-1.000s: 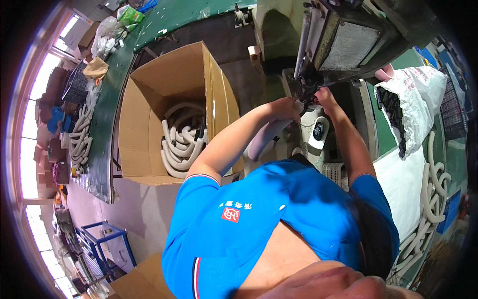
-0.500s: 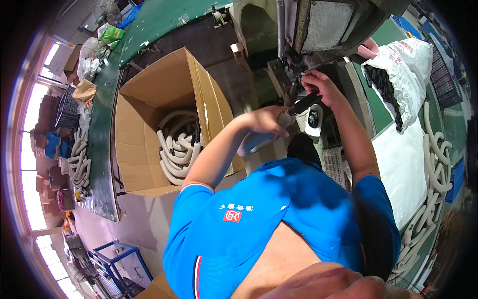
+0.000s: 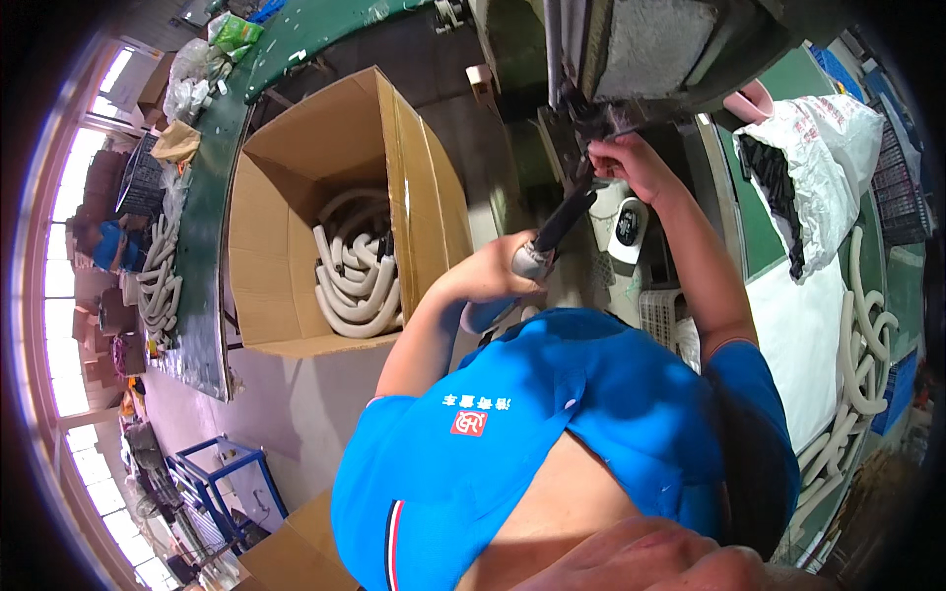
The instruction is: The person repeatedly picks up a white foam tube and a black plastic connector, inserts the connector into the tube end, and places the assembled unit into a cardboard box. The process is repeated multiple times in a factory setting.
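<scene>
My left hand (image 3: 490, 270) is wrapped round a pale grey foam-like tube (image 3: 530, 260). From the tube's end a flat black strip (image 3: 565, 220) sticks out, slanting up toward the dark working head (image 3: 588, 123) of a machine. Close by that head, my right hand (image 3: 634, 165) has its fingers bent and pinched together. Whatever lies between those fingertips is too small or hidden to make out. Part of the tube passes down behind my left forearm.
Left of me stands an open cardboard box (image 3: 426, 187) with several curved tubes (image 3: 357, 286). A white sack (image 3: 828, 148) of black strips (image 3: 769, 182) lies on the right green table, with more tubes (image 3: 855, 364) along it. A blue metal frame (image 3: 222, 473) stands lower left.
My left hand has drawn down and left with the tube, so the black strip tilts more steeply below the machine head. My right hand stays near that head. The view has shifted slightly.
</scene>
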`<state>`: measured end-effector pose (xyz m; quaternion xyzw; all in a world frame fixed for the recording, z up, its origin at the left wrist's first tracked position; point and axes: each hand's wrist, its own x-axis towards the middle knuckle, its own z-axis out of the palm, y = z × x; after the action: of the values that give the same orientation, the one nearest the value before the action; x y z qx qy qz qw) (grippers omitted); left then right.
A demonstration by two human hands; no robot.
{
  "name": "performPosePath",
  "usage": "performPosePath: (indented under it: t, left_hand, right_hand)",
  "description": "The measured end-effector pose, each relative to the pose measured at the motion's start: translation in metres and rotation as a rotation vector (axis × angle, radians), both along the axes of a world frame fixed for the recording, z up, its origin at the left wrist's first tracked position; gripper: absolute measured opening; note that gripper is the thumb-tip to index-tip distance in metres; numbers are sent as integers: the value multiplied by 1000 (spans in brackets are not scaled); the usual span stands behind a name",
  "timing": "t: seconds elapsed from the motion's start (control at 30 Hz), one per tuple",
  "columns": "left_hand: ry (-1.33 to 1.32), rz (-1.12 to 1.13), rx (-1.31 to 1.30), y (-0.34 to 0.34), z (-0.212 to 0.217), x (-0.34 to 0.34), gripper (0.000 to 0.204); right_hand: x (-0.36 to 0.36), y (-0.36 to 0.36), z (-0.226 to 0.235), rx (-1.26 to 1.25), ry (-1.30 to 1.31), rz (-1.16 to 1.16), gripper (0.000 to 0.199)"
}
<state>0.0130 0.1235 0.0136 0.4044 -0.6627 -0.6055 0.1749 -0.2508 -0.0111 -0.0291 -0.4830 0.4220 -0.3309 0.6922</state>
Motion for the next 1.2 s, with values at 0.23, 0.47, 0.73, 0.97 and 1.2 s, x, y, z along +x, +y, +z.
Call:
performPosePath:
  t: [0.23,0.47,0.73,0.97,1.2]
  left_hand:
    - [175,15,-49,12,32,-31,46]
    - [423,38,-61,18,41,-67,79]
    - [525,-29,-25,28,50,-100,101]
    - [551,-126,-150,25,49,-117,99]
    - [538,157,-81,29,56,-125,86]
  right_hand:
    - [-4,32,27,-94,104,-60,30]
    - [6,164,69,-1204,146,-307,21]
    - [-5,182,68,-1444,186,-355,38]
    - [-12,179,74,-1356,22,-295,21]
    - [-23,181,67,-1069,108,-429,28]
